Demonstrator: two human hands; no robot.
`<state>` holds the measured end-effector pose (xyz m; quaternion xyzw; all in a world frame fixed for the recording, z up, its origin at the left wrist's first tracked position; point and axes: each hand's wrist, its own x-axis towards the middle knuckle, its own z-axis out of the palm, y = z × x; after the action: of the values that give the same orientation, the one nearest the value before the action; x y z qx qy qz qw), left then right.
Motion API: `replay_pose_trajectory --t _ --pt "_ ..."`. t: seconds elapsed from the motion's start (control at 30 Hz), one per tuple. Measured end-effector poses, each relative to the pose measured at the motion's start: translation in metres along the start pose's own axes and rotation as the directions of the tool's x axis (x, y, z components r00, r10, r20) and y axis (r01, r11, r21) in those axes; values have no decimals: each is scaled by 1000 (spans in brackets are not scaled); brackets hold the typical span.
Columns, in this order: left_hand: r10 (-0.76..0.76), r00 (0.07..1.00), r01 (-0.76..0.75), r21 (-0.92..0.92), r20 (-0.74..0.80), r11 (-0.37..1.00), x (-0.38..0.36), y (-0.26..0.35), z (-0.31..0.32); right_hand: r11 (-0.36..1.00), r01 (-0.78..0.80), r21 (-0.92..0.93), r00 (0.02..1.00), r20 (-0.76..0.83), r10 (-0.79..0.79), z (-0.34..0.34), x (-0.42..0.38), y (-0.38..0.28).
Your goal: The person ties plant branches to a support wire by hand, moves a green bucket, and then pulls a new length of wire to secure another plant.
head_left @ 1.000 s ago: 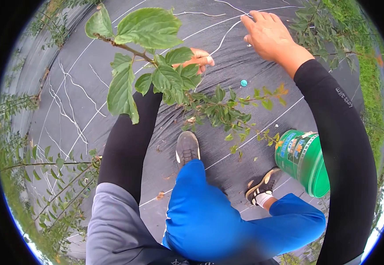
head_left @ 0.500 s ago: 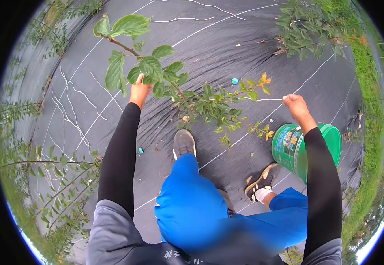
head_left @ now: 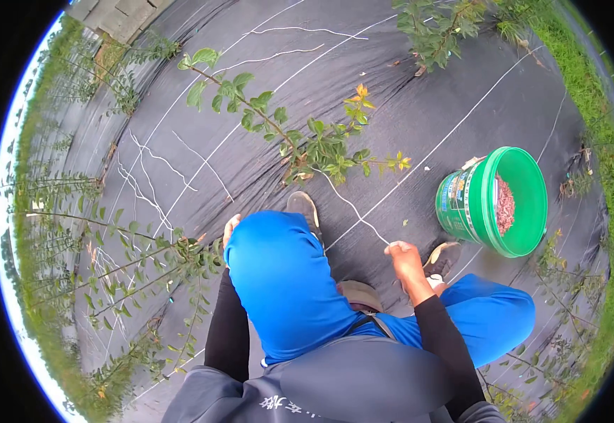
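Observation:
My right hand is closed in a pinch on one end of a thin white cord. From there the cord runs, slightly wavy, up to the lower leaves of a small leafy sapling, where its other end is lost in the foliage. The sapling leans toward the upper left over black ground cover. Beside my raised knee in blue trousers, my left hand shows only in part; the knee hides most of its fingers, so its grip cannot be made out.
A green bucket lies tipped to my right, with reddish-brown bits inside. Several loose white cords lie on the black ground cover at left. More saplings stand around, and grass borders the right side.
My left hand has left the sapling's branch and dropped beside my knee. My right hand has come down and inward with the cord end. The branch now stands farther from me, and my body is lower.

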<state>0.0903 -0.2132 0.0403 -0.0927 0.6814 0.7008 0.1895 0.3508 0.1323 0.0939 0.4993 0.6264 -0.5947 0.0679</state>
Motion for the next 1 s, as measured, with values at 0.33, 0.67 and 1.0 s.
replay_pose_trajectory --t 0.33,0.67,1.0 --pt "193 981 -193 42 1 980 -35 160 53 814 204 -544 976 45 -214 -12 -71 -39" --pt "411 907 -418 86 87 904 -59 236 115 550 219 -806 916 -25 -401 -168 -130 -59" --pt "645 593 -768 97 482 633 -175 305 252 -34 333 -942 847 315 -427 -224 -99 -6"
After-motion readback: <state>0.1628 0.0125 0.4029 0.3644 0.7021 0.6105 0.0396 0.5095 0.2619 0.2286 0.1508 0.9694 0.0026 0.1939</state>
